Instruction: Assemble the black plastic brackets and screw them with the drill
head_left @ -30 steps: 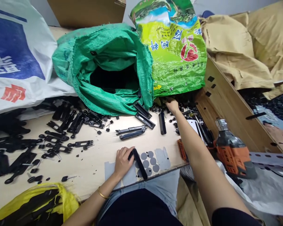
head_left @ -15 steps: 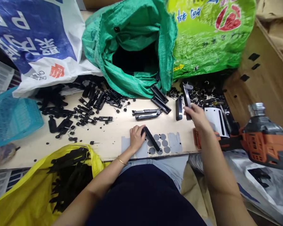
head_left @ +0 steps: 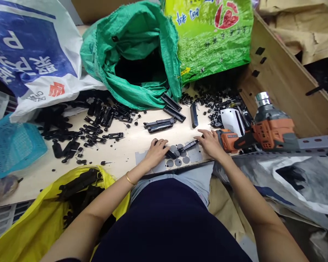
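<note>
Over the grey pad with round discs (head_left: 178, 163) near the bench's front edge, both hands work on black plastic parts. My left hand (head_left: 156, 154) has its fingers curled around a black plastic bar (head_left: 171, 154), partly covered by the fingers. Between thumb and fingers, my right hand (head_left: 210, 143) pinches the right end of a slim black plastic arm (head_left: 190, 145). That arm's other end meets the bar; whether they are joined I cannot tell. Beyond the hands lie a paired set of black parts (head_left: 160, 125) and a single black bar (head_left: 194, 115).
An orange power tool (head_left: 272, 129) lies right of my right hand. Black parts in piles (head_left: 91, 133) cover the left. An open green sack (head_left: 131, 91) stands behind, a yellow sack (head_left: 47, 203) in front left, a blue basket (head_left: 16, 145) far left. A wooden board (head_left: 287, 80) edges the right.
My right hand has come from the back right toward me with the black arm, up to the bar in my left hand. The bar has turned. The view has shifted right.
</note>
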`<state>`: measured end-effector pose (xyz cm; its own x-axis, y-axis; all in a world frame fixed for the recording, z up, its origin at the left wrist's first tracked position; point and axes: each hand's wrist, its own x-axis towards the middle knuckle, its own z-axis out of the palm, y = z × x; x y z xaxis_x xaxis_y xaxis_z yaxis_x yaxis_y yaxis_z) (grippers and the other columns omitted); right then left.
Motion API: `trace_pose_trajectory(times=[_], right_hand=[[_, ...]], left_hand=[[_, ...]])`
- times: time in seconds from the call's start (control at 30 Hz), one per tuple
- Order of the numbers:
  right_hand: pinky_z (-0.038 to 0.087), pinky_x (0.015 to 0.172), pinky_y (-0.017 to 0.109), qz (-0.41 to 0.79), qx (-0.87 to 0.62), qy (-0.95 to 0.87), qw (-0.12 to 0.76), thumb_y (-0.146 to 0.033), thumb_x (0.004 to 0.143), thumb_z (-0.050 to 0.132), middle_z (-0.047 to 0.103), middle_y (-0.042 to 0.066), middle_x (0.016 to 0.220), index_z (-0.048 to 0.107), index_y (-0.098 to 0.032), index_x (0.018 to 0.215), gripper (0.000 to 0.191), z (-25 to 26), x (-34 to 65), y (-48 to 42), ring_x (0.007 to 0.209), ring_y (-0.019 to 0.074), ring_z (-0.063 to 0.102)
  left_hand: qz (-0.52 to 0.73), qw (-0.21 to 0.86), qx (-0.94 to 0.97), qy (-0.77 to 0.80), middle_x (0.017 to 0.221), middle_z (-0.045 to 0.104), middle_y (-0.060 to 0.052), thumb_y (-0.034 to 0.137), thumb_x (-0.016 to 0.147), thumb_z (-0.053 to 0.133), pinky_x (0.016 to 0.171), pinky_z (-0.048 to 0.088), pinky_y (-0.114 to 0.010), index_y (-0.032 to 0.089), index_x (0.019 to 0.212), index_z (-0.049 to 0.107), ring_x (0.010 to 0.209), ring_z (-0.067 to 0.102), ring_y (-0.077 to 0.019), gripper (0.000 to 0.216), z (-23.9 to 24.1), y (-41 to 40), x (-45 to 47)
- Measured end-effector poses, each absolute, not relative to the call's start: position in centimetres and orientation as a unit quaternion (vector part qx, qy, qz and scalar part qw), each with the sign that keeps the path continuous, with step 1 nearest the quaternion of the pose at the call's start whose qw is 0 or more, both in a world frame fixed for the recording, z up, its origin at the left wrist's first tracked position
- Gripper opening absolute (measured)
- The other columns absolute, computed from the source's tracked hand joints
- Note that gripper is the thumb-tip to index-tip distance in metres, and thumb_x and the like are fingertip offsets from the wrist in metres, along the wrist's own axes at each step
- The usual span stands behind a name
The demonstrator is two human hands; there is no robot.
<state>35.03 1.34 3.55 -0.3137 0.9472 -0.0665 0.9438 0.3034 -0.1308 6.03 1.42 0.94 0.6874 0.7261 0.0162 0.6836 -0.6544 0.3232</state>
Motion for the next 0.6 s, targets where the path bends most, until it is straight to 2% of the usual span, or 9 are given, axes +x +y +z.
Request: trace_pose_trajectory(times=[0.07,0.1,0.17,0.23,0.3,0.4,0.5,0.57,0.6], right_hand=[[0.029,0.105,0.050,0.081,-0.630,-0.770,0.065,-0.017,0.083,0.045,0.053,0.015,0.131,0.063,-0.021,0.109,0.033,4.3,34.8,0.6,0.122,0.0302,0.046],[0.035,0.100,0.048,0.106,-0.661,-0.736,0.097,-0.019,0.083,0.046,0.058,0.016,0.123,0.064,-0.020,0.106,0.029,4.7,34.6,0.2,0.117,0.0303,0.051],[0.048,0.086,0.043,0.216,-0.721,-0.641,0.150,-0.025,0.084,0.047,0.067,0.014,0.099,0.063,-0.020,0.091,0.019,4.8,33.9,-0.9,0.094,0.0279,0.063],[0.054,0.068,0.039,0.386,-0.747,-0.509,0.184,-0.027,0.084,0.049,0.067,0.009,0.076,0.058,-0.020,0.079,0.012,4.2,32.5,-1.6,0.068,0.0229,0.066],[0.055,0.057,0.035,0.525,-0.731,-0.369,0.232,-0.026,0.082,0.052,0.064,0.005,0.068,0.053,-0.020,0.078,0.007,3.0,30.7,-1.7,0.057,0.0191,0.064],[0.055,0.054,0.029,0.594,-0.688,-0.219,0.355,-0.026,0.079,0.059,0.062,0.002,0.066,0.048,-0.019,0.082,0.013,1.4,28.2,-1.3,0.054,0.0148,0.064],[0.046,0.041,0.020,0.609,-0.651,-0.190,0.412,-0.033,0.071,0.069,0.056,-0.003,0.059,0.050,-0.019,0.080,0.026,0.7,27.1,-1.1,0.042,0.0083,0.054],[0.036,0.033,0.017,0.636,-0.632,-0.203,0.394,-0.037,0.067,0.070,0.047,-0.007,0.052,0.050,-0.019,0.074,0.028,0.6,27.0,-1.4,0.035,0.0050,0.043],[0.034,0.032,0.017,0.652,-0.621,-0.207,0.382,-0.038,0.065,0.070,0.045,-0.008,0.050,0.050,-0.020,0.070,0.028,0.7,26.9,-1.7,0.036,0.0049,0.042]], left_hand=[[0.050,0.152,0.918,0.363,0.116,0.057,-0.012,0.011,0.076,0.060,0.099,0.029,-0.046,0.020,0.097,0.060,0.112,0.049,-0.0275,0.023,1.1,2.6,6.4],[0.047,0.159,0.916,0.364,0.109,0.060,-0.011,0.011,0.076,0.059,0.098,0.031,-0.044,0.019,0.093,0.059,0.107,0.051,-0.0265,0.019,1.1,3.0,6.3],[0.059,0.188,0.900,0.389,0.097,0.062,-0.009,0.010,0.075,0.058,0.094,0.035,-0.041,0.019,0.090,0.057,0.098,0.055,-0.0248,0.017,1.5,3.4,5.9],[0.098,0.253,0.861,0.429,0.090,0.063,-0.006,0.014,0.078,0.057,0.083,0.040,-0.035,0.019,0.092,0.055,0.088,0.057,-0.0223,0.015,2.0,3.2,5.8],[0.140,0.346,0.807,0.457,0.083,0.061,-0.002,0.024,0.083,0.056,0.070,0.042,-0.029,0.020,0.095,0.052,0.076,0.057,-0.0183,0.013,2.4,2.6,6.5],[0.161,0.456,0.740,0.468,0.068,0.054,0.003,0.038,0.085,0.054,0.058,0.037,-0.024,0.020,0.091,0.049,0.061,0.051,-0.0139,0.019,2.3,1.7,8.9],[0.194,0.522,0.680,0.477,0.067,0.054,0.003,0.039,0.084,0.055,0.060,0.040,-0.025,0.019,0.093,0.049,0.062,0.052,-0.0133,0.023,1.2,1.2,11.0],[0.248,0.587,0.619,0.460,0.080,0.061,-0.001,0.040,0.084,0.055,0.066,0.044,-0.025,0.017,0.100,0.049,0.072,0.058,-0.0140,0.028,0.4,0.9,11.6],[0.269,0.620,0.587,0.446,0.087,0.063,-0.003,0.041,0.084,0.055,0.069,0.046,-0.026,0.017,0.103,0.049,0.077,0.060,-0.0143,0.031,0.1,0.7,11.6]])
